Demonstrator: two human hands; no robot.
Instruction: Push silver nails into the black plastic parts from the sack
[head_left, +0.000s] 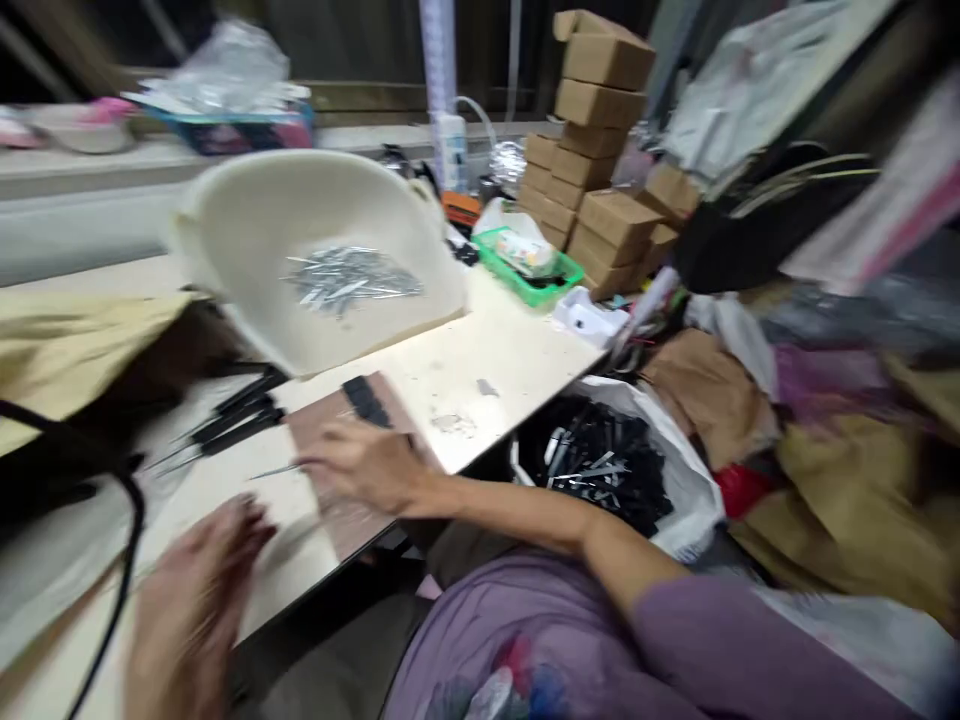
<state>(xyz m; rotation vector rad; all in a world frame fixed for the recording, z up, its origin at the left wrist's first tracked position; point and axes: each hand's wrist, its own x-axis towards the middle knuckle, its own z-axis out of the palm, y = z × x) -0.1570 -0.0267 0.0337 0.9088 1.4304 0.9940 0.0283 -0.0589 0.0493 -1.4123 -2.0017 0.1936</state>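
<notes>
My right hand [367,465] is over a brown board [341,520] on the worktable, its fingers pinched on a thin metal rod [274,470] that points left. A strip of black pieces [366,400] lies at the board's far end. My left hand [199,590] is nearer the front left, blurred, with fingers curled together; what they hold, if anything, cannot be made out. Beyond it lie several black-handled tools [236,425] with thin metal tips. A white basin [247,215] behind them holds a heap of thin metal pieces [349,278].
A white bag [690,490] of black and silver strips sits below the table's right edge. At the back right are a green tray [536,293] and stacked cardboard boxes [592,150]. A black cable [135,530] curves along the left. Small scraps [454,425] dot the white tabletop [517,350].
</notes>
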